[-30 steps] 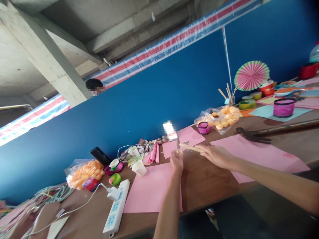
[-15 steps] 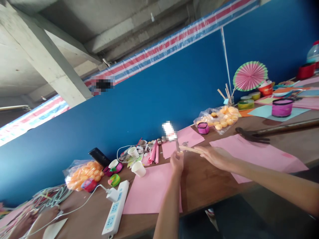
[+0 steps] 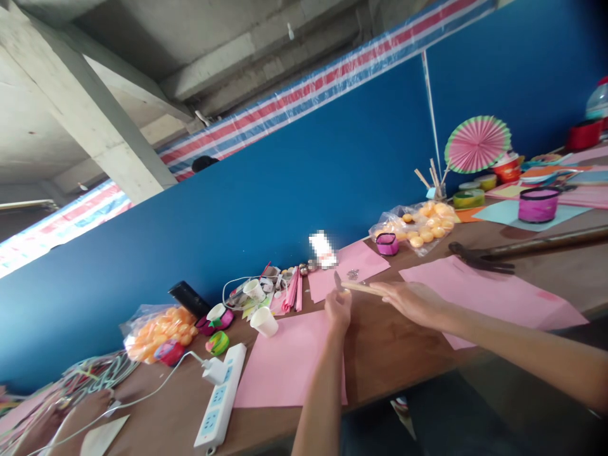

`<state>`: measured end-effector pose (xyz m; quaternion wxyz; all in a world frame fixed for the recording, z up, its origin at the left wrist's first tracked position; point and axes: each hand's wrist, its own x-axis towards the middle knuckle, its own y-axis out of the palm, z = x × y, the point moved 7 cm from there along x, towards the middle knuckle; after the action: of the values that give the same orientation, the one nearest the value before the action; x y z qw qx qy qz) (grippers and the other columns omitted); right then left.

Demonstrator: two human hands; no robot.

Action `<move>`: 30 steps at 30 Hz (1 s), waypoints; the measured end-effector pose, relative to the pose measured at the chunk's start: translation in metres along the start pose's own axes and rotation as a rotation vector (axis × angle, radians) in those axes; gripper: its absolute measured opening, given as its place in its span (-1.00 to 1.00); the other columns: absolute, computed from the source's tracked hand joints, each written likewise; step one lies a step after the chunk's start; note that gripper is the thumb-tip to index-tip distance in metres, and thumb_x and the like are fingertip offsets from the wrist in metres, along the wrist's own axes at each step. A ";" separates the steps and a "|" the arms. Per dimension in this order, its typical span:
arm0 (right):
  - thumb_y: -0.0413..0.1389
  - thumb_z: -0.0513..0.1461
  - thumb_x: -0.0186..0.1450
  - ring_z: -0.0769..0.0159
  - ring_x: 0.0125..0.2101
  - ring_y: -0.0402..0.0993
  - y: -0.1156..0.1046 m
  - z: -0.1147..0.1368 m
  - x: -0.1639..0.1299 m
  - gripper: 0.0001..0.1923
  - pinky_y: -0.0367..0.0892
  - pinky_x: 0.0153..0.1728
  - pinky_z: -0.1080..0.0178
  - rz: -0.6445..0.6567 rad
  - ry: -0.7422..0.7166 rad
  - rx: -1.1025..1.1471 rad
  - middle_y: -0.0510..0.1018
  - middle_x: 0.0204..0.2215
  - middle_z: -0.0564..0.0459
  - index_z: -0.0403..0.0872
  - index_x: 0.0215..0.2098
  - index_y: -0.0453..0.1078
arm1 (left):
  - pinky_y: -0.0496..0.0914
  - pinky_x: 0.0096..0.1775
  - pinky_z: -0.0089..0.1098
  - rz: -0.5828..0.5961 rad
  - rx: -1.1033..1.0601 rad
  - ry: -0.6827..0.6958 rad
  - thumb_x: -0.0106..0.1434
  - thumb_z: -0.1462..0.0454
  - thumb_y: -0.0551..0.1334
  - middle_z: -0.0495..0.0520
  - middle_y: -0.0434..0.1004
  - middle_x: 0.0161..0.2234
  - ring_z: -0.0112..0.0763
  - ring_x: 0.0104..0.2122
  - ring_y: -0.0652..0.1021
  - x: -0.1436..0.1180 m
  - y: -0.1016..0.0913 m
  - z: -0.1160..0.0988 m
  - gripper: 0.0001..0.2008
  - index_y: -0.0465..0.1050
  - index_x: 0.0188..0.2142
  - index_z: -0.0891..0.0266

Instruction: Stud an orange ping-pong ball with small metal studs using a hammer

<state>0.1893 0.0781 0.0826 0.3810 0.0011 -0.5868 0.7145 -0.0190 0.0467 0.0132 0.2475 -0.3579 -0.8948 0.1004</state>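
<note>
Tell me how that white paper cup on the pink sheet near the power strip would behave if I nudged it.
The white paper cup looks thin-walled and empty, so it is probably very light and would slide or topple at a slight push. It already sits tilted, so once over it would likely roll in a curve. Its rim rests near the edge of the pink paper sheet, which might shift with it.

Brown wooden bench [image 3: 394, 345] along blue wall. On it: pink paper sheets [image 3: 285, 364], white power strip [image 3: 219, 399] with plug, paper cups [image 3: 264, 321], two bags of orange balls [image 3: 159, 332], pink tub [image 3: 538, 204], tape rolls [image 3: 469, 199], cable tangle [image 3: 90, 373] far left.
</note>
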 end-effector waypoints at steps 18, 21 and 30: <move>-0.13 -0.22 0.28 0.23 -0.28 0.46 0.016 -0.018 0.000 -0.61 0.27 -0.30 0.27 0.057 0.044 0.131 0.51 -0.17 0.04 0.04 0.07 0.18 | 0.37 -0.23 -0.32 -0.038 -0.054 -0.035 0.05 0.23 0.21 0.11 0.49 -0.30 -0.34 -0.34 0.50 0.002 -0.002 0.011 -0.67 0.37 -0.16 0.24; -0.14 -0.22 0.28 0.24 -0.27 0.46 0.016 -0.018 -0.001 -0.60 0.27 -0.30 0.28 0.037 0.050 0.136 0.50 -0.15 0.04 0.04 0.09 0.16 | 0.36 -0.21 -0.35 -0.031 -0.076 -0.032 0.05 0.26 0.21 0.09 0.49 -0.28 -0.37 -0.31 0.50 0.002 -0.001 0.010 -0.69 0.36 -0.17 0.24; -0.14 -0.20 0.28 0.26 -0.29 0.47 0.009 -0.022 0.006 -0.62 0.28 -0.32 0.30 0.002 0.102 0.138 0.52 -0.20 0.06 0.07 0.06 0.21 | 0.36 -0.22 -0.38 -0.029 -0.079 -0.053 0.05 0.26 0.21 0.10 0.48 -0.26 -0.38 -0.29 0.50 0.000 -0.002 0.007 -0.67 0.34 -0.15 0.23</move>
<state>0.1900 0.0993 0.0710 0.4087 -0.0096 -0.5159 0.7528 -0.0237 0.0453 0.0083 0.2106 -0.3514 -0.9095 0.0706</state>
